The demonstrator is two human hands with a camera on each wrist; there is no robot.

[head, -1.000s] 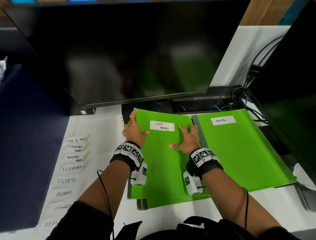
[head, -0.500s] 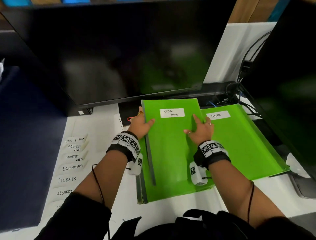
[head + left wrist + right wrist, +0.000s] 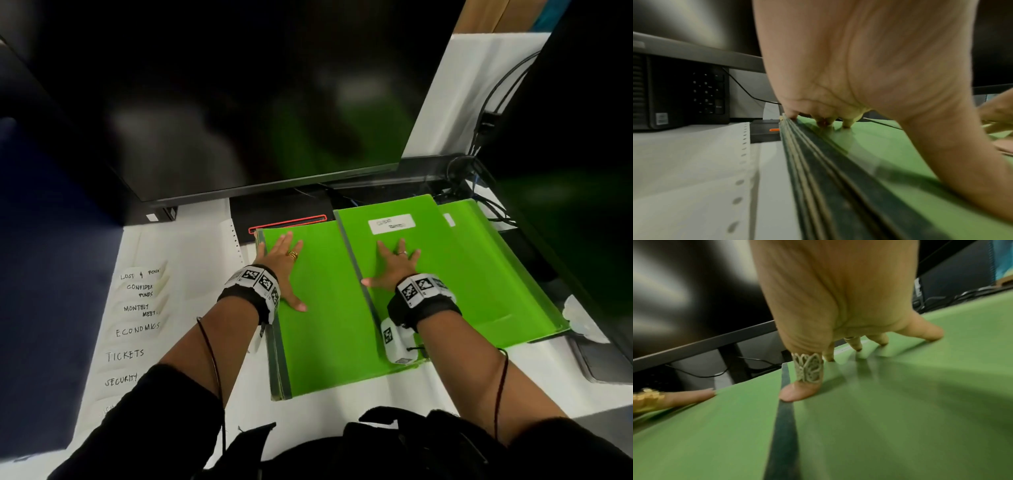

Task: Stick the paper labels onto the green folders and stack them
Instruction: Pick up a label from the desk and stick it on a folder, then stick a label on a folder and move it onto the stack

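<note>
Slid rightward, labelled folder (image 3: 428, 260) overlaps right stack (image 3: 507, 274); both hands' fingers (image 3: 399, 248) press flat, gripping nothing.

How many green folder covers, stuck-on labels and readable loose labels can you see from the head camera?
Green folder covers showing: 3 (more edges are stacked under the left one)
Labels stuck on folders: 2, one mostly covered
Readable loose labels on the sheet: 6
Total: 11
</note>
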